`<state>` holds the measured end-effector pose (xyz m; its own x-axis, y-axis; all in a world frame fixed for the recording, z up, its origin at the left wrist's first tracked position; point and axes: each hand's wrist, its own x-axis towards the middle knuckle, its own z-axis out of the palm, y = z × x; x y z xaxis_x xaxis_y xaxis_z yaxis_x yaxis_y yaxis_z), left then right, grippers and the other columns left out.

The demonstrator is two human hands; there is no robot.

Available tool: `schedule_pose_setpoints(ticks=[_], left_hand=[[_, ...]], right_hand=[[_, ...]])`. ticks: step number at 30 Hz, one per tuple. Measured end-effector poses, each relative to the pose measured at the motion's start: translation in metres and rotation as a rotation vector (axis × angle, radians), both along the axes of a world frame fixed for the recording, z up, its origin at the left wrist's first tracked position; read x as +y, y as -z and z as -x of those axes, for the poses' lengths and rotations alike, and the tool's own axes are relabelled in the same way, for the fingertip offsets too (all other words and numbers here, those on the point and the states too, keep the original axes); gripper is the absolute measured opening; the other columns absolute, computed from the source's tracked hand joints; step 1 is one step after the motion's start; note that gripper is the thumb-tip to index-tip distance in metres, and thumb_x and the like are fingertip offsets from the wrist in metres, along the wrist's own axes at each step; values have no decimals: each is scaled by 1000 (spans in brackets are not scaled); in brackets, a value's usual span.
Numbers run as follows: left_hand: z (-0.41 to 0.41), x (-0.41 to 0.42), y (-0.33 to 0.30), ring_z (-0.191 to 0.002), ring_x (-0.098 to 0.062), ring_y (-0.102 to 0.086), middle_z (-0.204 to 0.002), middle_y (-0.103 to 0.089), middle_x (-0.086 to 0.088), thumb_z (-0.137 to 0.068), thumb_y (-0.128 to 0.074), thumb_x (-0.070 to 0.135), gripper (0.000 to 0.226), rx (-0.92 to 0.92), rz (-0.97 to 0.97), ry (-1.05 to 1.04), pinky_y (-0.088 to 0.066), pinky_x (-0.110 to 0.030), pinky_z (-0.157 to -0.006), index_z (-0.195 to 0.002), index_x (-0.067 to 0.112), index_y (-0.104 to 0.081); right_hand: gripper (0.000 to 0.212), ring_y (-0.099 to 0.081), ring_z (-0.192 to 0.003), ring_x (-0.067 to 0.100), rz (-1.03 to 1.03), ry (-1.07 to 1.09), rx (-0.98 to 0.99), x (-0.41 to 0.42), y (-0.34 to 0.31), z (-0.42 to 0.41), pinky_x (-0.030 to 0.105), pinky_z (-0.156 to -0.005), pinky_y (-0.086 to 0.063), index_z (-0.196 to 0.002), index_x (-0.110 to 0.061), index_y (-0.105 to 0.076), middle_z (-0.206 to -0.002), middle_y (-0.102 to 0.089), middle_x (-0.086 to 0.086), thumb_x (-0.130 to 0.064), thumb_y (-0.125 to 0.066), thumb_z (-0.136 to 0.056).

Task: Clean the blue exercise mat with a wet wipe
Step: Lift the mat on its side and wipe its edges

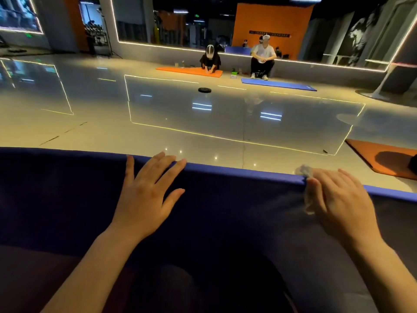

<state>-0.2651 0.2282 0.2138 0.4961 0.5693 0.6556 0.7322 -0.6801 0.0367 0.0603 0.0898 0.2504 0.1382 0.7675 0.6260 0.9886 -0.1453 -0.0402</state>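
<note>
The left hand (146, 195) lies flat, fingers spread, on the blue mat (225, 211) near its far edge; the right hand (338, 199) presses the crumpled wet wipe (308, 199) (partly hidden) under straight fingers there

blue exercise mat (225, 211): flat on glossy floor, far edge lit | wet wipe (308, 199): crumpled, translucent, at far edge

Left hand (144, 195) flat on blue mat (225, 211); right hand (338, 199) presses wipe (308, 195).
</note>
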Motion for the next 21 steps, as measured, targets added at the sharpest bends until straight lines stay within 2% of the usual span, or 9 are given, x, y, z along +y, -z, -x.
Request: schedule_pose_setpoints(ticks=[2, 5, 8, 10, 12, 13, 17, 19, 21], left_hand=[[-5, 0, 2, -133, -27, -43, -137, -52, -6, -90, -42, 43, 55, -74, 12, -1, -11, -67, -112, -141, 22, -42], [-14, 0, 4, -130, -29, -46, -131, -55, -7, -90, -45, 40, 49, -153, 29, -8, -8, -66, -112, -136, 21, -46], [-22, -2, 1, -128, -32, -50, -128, -58, -8, -91, -64, 26, 43, -217, 42, -2, -7, -67, -111, -132, 17, -53], [-20, -3, 0, -130, -29, -47, -130, -58, -7, -92, -60, 23, 40, -229, 62, 14, -6, -65, -112, -131, 17, -55], [-12, 0, -3, -133, -21, -43, -133, -58, -3, -93, -52, 24, 39, -255, 111, 64, -4, -61, -115, -131, 19, -54], [-9, 3, -6, -134, -17, -41, -133, -58, 0, -94, -56, 19, 38, -277, 145, 97, -3, -59, -116, -131, 20, -55], [-2, 9, -18, -126, 2, -36, -125, -52, 16, -88, -66, 10, 41, -339, 209, 178, -4, -53, -117, -127, 19, -60], [-3, 8, -17, -125, -1, -40, -125, -55, 13, -87, -66, 9, 41, -325, 192, 187, -5, -54, -117, -127, 18, -60], [-4, 6, -12, -125, -12, -47, -125, -62, 3, -86, -66, 9, 41, -319, 165, 170, -6, -56, -117, -126, 15, -61]], right_hand=[[56, -65, -97, 34, -7, 77, 53, -8, 1, -12, 47, -104, -36, -106, -8, -67, -103, -70, 13, -40, -21, -104], [50, -64, -98, 30, -108, 120, 109, 10, 8, 19, 40, -108, -30, -105, -10, -70, -103, -71, 8, -34, -26, -103], [40, -62, -96, 23, -173, -7, 103, 44, 12, 84, 34, -103, -31, -105, -14, -67, -104, -69, 2, -31, -31, -102], [37, -59, -101, 21, -112, -104, 84, 71, 15, 137, 34, -103, -31, -113, -14, -63, -109, -66, 2, -31, -33, -100], [45, -56, -115, 25, -34, -126, 43, 90, 18, 176, 37, -108, -29, -127, -7, -58, -123, -62, 7, -28, -33, -96], [49, -55, -119, 27, -4, -132, 20, 96, 17, 181, 38, -110, -27, -132, -5, -56, -127, -61, 9, -26, -34, -93], [42, -59, -111, 26, 53, -184, -91, 79, 12, 135, 37, -107, -28, -127, -10, -59, -123, -64, 5, -26, -39, -93], [39, -61, -103, 28, 18, -97, -93, 58, 11, 95, 39, -105, -33, -122, -11, -61, -115, -66, 5, -29, -38, -97], [41, -63, -99, 32, -13, 27, -63, 34, 7, 58, 41, -103, -34, -121, -10, -62, -111, -67, 8, -31, -35, -98]])
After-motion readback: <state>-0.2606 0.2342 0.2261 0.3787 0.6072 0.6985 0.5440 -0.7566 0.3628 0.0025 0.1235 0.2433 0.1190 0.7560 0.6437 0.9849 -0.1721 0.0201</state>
